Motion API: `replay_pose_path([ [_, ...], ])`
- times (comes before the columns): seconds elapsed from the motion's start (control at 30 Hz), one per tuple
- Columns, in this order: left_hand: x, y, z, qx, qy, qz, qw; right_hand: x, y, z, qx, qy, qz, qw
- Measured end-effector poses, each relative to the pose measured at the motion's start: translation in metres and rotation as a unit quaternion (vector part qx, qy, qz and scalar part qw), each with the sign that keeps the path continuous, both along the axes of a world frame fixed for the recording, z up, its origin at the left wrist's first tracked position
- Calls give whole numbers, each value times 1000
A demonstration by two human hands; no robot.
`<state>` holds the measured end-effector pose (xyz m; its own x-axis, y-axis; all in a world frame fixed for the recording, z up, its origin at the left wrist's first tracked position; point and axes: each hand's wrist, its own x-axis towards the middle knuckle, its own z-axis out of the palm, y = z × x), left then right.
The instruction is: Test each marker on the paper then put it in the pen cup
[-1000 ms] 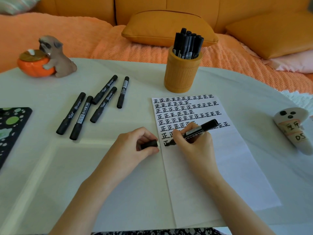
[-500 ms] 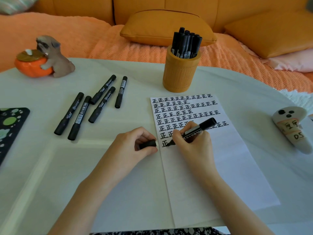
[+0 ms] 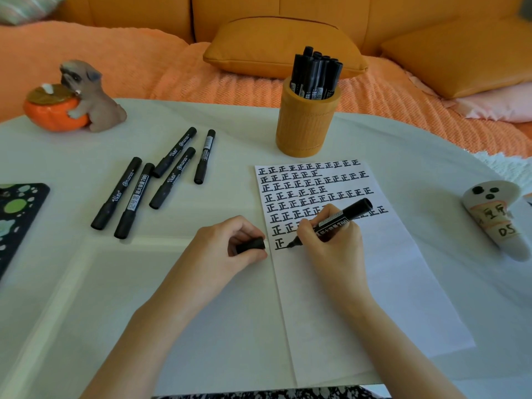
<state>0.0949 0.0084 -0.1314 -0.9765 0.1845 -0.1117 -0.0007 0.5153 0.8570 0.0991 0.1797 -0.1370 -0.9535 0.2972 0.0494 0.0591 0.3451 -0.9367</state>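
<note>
We've one cam only, head-worn, wide-angle, facing fwd & down over the surface (image 3: 86, 283) twd the sofa (image 3: 259, 12). Close in: paper (image 3: 403, 283) near, bottom-centre; sofa runs across the top.

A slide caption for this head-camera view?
Right hand tests a marker on the paper; left hand holds its cap; five markers wait left of the cup.

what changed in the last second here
The right hand moved the tip of the uncapped black marker slightly right, laying a new stroke on the white paper. Nothing was taken or released. The left hand still pinches the black cap; the five loose black markers and the orange pen cup stayed put.
</note>
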Motion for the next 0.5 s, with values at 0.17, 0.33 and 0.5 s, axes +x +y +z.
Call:
replay_pose_path([
  [0.17, 2, 1, 5, 15, 18, 1, 1000, -2, 6, 9, -96, 2, -23, 995],
  [0.33, 1, 2, 12, 71, 58, 20, 996, -8, 15, 24, -252, 4, -21, 968],
  [0.5, 2, 8, 14, 106, 46, 35, 993, -9, 14, 24, -266, -11, -2, 964],
])
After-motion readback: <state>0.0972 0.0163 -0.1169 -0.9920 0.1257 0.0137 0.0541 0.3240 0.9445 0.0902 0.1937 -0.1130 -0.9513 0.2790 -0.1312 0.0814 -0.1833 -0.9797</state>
